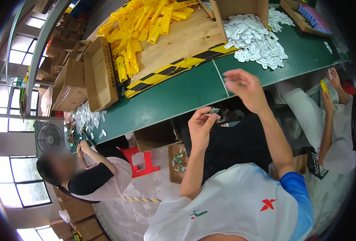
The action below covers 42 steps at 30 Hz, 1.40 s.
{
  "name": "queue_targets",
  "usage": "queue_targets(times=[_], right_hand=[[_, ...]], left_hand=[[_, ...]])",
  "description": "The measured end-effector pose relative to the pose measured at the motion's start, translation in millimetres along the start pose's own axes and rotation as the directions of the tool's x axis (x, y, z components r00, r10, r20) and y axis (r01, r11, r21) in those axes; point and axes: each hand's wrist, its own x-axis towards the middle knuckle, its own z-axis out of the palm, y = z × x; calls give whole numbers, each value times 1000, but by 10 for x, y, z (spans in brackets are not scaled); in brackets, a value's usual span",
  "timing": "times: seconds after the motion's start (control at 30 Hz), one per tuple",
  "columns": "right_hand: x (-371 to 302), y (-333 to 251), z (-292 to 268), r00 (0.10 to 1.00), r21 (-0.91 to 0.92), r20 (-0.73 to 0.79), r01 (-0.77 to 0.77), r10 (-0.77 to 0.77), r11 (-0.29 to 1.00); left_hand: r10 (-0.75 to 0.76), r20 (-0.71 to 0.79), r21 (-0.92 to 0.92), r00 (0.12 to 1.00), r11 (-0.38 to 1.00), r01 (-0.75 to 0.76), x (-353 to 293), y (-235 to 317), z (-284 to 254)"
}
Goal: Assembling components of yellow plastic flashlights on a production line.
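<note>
Just off the front edge of the green table, my left hand (pixel 202 127) pinches a small green circuit board (pixel 213 111) between thumb and fingertips. My right hand (pixel 245 89) is raised above the table edge, farther right and higher. Its fingers are loosely bent and apart, slightly blurred, with nothing visible in them. Beyond that hand, a heap of small white plastic pieces (pixel 255 40) lies on the table, spilling from an open cardboard box (pixel 248 9).
Many yellow plastic parts (pixel 139 24) cover a plywood board edged with black-and-yellow tape (pixel 178 66). An empty carton (pixel 101 76) stands left of it. A co-worker (pixel 93 172) sits at the left; another person (pixel 332 120) at the right holds a yellow part. A red stool (pixel 141 160) stands below.
</note>
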Motion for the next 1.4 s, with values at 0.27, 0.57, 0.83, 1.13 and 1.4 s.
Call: queue_targets(times=[0.27,0.57,0.83,1.13,1.4], right_hand=[[-448,407,452,997,416,34,-72,63,906],[-482,485,319,994,426,42,-110,102,898],[-472,571,209,991,461,39,-129,125,878],[-409,804,-226,997,406,-31,-49,67,913],[-196,973,-274,997,471,-19,-51,68,881]], left_hand=[[-3,26,42,1000,999,2,-18,-11,26],[67,-18,257,998,965,-60,-163,-72,162],[121,13,551,993,828,-109,-130,-58,233],[660,-16,995,751,87,-56,2337,1316,-1535],[341,-245,934,908,-169,315,3490,1477,-2678]])
